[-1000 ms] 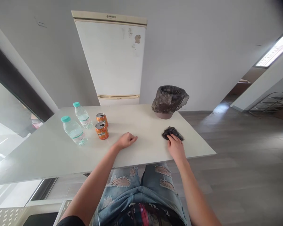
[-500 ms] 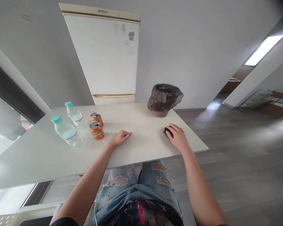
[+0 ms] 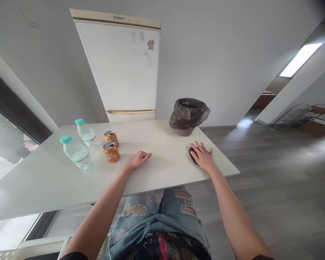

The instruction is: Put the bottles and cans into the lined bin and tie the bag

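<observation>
My right hand (image 3: 203, 156) lies with its fingers spread over a small black bundle (image 3: 194, 156) near the right end of the table. The bundle looks like crumpled black plastic, and the palm hides part of it. Curled into a fist, my left hand (image 3: 139, 159) rests on the tabletop with nothing showing in it. To its left stand two orange drink cans, a nearer can (image 3: 111, 153) and a farther can (image 3: 111, 138), tops opened. Beyond them are two clear bottles with teal caps, a front bottle (image 3: 77, 154) and a rear bottle (image 3: 88, 135).
A brown bin (image 3: 183, 132) lined with a dark plastic bag (image 3: 188, 113) stands at the back right of the white table (image 3: 157, 173). Behind the table is a white fridge (image 3: 121, 65). Wooden-look floor (image 3: 262, 187) stretches off to the right.
My right hand has spread its fingers, which were curved around the black bundle. The thumb side now shows more of the bundle. My left hand stays put; the view has tilted slightly.
</observation>
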`<state>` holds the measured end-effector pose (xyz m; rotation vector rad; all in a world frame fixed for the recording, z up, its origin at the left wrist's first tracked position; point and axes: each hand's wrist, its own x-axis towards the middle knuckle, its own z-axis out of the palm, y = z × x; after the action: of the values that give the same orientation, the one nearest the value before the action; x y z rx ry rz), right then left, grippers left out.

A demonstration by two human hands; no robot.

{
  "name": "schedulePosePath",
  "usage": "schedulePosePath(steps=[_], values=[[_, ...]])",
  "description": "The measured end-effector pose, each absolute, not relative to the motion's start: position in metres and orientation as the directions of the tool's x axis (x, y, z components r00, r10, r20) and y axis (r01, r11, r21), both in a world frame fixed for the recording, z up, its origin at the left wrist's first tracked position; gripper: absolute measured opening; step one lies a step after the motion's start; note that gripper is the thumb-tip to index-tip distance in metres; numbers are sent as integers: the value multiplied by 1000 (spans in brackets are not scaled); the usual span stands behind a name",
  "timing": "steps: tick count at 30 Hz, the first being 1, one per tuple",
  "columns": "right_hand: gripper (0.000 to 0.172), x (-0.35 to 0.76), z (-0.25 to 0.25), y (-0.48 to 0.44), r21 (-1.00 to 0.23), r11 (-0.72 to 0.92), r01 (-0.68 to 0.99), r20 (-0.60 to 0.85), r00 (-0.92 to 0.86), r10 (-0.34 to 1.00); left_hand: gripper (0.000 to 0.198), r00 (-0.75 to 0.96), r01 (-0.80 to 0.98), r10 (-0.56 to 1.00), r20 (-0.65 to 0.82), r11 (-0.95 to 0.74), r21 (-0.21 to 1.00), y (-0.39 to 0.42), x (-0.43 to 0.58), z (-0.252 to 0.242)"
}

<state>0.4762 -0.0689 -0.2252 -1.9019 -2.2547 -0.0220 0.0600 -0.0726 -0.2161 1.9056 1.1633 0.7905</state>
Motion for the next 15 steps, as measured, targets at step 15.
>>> schedulePosePath(steps=[15], values=[[48, 400, -34, 39, -132, 401, 906, 727, -187, 661, 70, 708, -36, 704, -61, 122, 992, -82, 40, -209]])
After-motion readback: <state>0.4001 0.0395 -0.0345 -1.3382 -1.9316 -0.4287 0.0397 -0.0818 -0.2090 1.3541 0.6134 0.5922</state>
